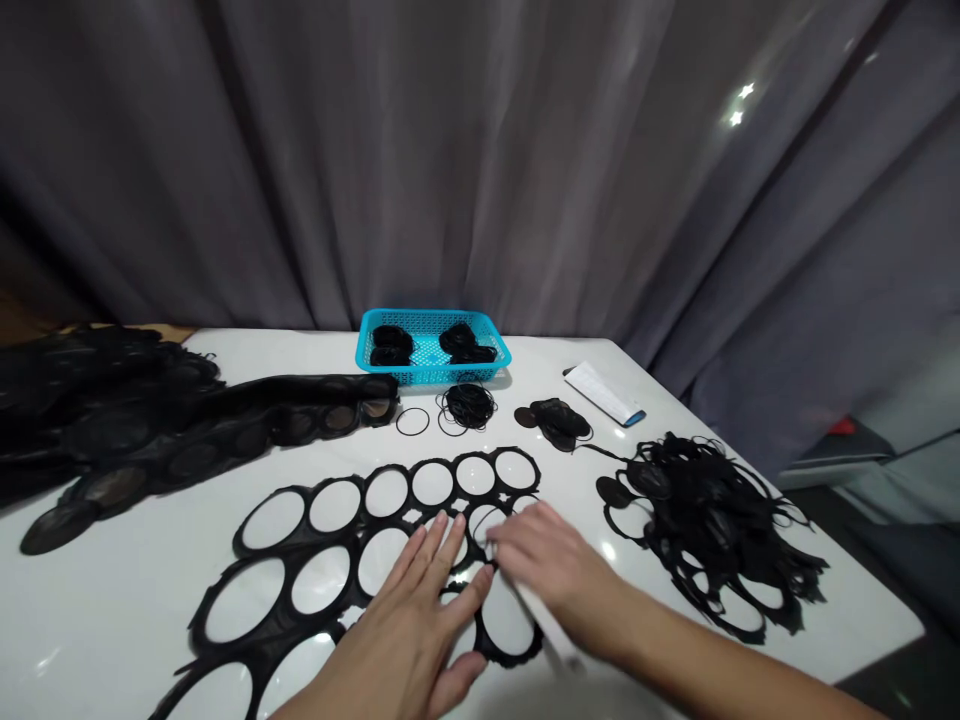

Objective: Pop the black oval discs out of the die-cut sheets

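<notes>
A black rubber sheet (289,550) with rows of large round holes lies on the white table. My left hand (409,610) rests flat on it, fingers stretched out and palm down, with nothing in its grasp. Close beside its fingertips, my right hand (551,560) is closed around a slim, pale, stick-like tool (546,625), blurred at its lower end. The tool's far tip is over a hole of the sheet. A thin dark loop (489,520) shows by that tip; whether it is attached to the sheet I cannot tell.
Behind the sheet stand a blue basket (433,374) with black ring bundles, a single thin ring (412,421) and a ring pile (469,406). Black scraps (720,520) are heaped right, near a white packet (606,393). More black sheets (135,420) lie left. A grey curtain hangs behind.
</notes>
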The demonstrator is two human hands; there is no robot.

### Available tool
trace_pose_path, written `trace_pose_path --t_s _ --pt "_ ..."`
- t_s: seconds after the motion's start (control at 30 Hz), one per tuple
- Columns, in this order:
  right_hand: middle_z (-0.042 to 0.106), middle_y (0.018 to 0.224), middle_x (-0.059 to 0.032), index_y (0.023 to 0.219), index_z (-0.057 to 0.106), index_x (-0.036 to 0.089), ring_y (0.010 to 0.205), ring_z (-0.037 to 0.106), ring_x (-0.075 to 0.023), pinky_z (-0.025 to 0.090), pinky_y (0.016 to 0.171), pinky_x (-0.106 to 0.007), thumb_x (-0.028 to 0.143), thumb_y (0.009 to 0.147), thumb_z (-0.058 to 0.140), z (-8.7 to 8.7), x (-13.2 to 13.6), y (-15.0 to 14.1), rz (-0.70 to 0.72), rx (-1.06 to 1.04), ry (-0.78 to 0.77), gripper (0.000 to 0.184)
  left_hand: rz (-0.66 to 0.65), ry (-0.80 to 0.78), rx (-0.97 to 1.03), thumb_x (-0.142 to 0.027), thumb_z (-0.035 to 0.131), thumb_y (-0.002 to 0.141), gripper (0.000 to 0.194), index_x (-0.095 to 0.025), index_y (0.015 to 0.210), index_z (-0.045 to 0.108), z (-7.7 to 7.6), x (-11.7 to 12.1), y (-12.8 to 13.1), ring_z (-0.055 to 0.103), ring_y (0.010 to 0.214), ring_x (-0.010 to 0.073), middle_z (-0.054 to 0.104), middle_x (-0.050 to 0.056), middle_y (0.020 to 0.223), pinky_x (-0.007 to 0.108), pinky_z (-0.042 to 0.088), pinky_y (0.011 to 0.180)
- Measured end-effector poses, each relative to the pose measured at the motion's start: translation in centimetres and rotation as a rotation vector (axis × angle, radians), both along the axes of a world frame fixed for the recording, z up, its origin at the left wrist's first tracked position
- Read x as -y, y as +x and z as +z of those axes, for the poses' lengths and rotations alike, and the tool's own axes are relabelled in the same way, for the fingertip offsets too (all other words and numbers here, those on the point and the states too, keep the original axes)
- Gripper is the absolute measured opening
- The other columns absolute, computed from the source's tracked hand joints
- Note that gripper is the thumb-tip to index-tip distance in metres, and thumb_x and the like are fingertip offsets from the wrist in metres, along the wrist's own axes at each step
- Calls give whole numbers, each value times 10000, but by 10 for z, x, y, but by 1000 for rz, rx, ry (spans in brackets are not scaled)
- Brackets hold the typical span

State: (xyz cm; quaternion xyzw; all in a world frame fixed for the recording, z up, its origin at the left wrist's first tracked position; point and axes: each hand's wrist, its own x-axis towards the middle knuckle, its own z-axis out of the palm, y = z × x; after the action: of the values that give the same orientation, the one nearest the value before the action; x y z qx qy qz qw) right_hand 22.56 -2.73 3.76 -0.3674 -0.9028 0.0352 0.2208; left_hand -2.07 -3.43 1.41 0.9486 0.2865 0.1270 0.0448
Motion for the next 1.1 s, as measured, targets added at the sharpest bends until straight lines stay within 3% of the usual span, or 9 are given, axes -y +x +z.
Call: trace_pose_path --t_s 0.07,0.13,0.23,0.4,0.5,0.6,0.87,0.97,1.1 --pt "706 961 -105 975 600 190 910 614 -244 420 821 -359 116 942 464 4 -30 18 -226 -40 46 158 3 9 0 -331 727 842 711 -278 1492 444 0 0 0 345 1440 427 318 170 1610 594 428 1083" --pt "684 836 -92 849 581 194 811 611 -239 399 781 -352 128 935 436 8 -64 39 -559 -89 95 181 6 14 2 -339 737 838 696 -288 1477 464 2 1 -1 356 1431 438 335 173 1602 601 447 1062" --pt "665 757 -58 762 534 211 680 581 -212 375 673 -312 198 915 473 14 -98 59 -745 -207 -26 166 1 8 7 -382 743 839 669 -304 1454 491 8 -1 -2 390 1410 447 364 159 1590 597 487 1020" --pt "668 741 -16 721 552 214 704 585 -188 390 647 -276 337 885 579 16 -88 28 -541 -486 -419 208 100 24 18 -422 688 900 620 -245 1456 481 14 -15 3 511 1346 368 471 150 1527 560 488 1040" --pt "670 768 -10 754 591 202 726 586 -173 408 648 -263 335 871 615 11 -69 -1 -360 -563 -645 179 76 46 37 -417 641 941 586 -212 1461 466 8 -25 7 450 1403 324 477 116 1530 545 419 1114" --pt "651 729 7 784 602 199 656 553 -148 394 600 -252 301 859 637 5 -60 -14 -313 -597 -795 131 51 62 30 -422 649 935 597 -195 1457 469 0 -28 9 401 1431 344 487 90 1526 553 412 1117" --pt "697 828 -21 793 622 190 656 545 -136 400 596 -255 269 868 639 4 -59 -11 -304 -612 -829 110 37 118 -38 -424 677 901 621 -178 1441 493 1 -25 9 386 1422 413 493 70 1521 594 448 1068" --pt "686 803 -10 808 627 188 616 520 -125 383 562 -249 253 863 637 3 -58 -13 -311 -577 -860 86 18 149 -47 -409 642 928 615 -147 1456 464 0 -25 10 412 1422 355 491 89 1520 564 419 1104" --pt "701 870 -18 810 638 190 747 587 -154 436 679 -268 232 866 631 3 -57 -14 -287 -533 -790 70 8 140 -3 -408 595 963 590 -138 1465 443 -3 -25 9 458 1402 283 529 105 1489 509 307 1189"
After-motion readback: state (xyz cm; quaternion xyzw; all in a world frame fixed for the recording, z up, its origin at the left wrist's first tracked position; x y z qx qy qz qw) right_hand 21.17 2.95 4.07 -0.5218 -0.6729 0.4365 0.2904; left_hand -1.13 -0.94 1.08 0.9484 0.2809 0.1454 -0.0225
